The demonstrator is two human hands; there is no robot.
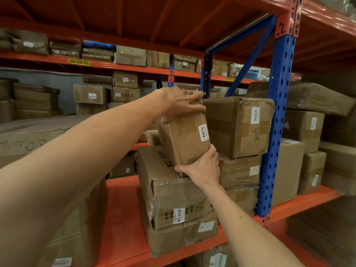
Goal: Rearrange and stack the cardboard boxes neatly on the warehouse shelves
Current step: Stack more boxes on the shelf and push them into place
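A small taped cardboard box [187, 136] with a barcode label stands tilted on its end, above a crushed box [173, 191] that tops a two-box stack on the orange shelf [119, 212]. My left hand [180, 104] grips the small box's top edge. Under its lower corner, my right hand [202, 167] holds it from below. Right beside it sits a larger box marked "5472" [238, 126], stacked on other wrapped boxes [239, 173]. The small box's back and underside are hidden.
A blue upright post [277, 120] with an orange beam stands right of the stack. More boxes [304, 130] fill the bay beyond it. A big wrapped carton [28, 139] sits at left. Far shelves [123, 66] hold several boxes.
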